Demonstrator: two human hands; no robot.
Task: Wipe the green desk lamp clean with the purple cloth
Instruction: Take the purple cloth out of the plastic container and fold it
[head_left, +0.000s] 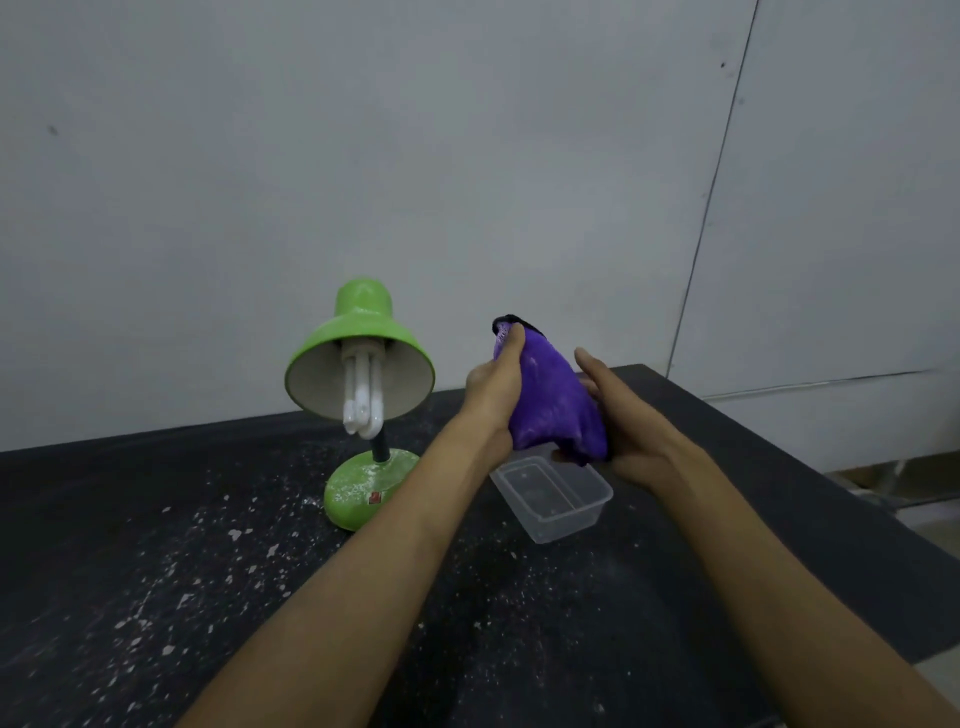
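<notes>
Dark and speckled, the desk (156, 597) fills the lower view, strewn with white flecks and powder that thicken toward the lamp. Nearest me, both bare forearms reach forward across it.

I see my left hand (493, 395) gripping the purple cloth (550, 405) from the left, fingers curled around its upper edge, thumb side pressed into the fabric. My right hand (623, 421) meets the cloth from the right and below; its upper fingers lie straight and together along the cloth, while the lower ones are hidden behind it. The cloth is bunched into a rounded lump, vivid purple with faint pale smears and a dark hem at the top, held in the air between both hands.

Directly beneath it stands a clear plastic container (553, 493), open-topped, on the desk.

Left of the hands stands the green desk lamp (361, 358), apart from the cloth. Its round base is dusted white, its shade tilts toward me, showing a white coiled-tube bulb.

Beyond, a pale grey wall (363, 156) rises.
</notes>
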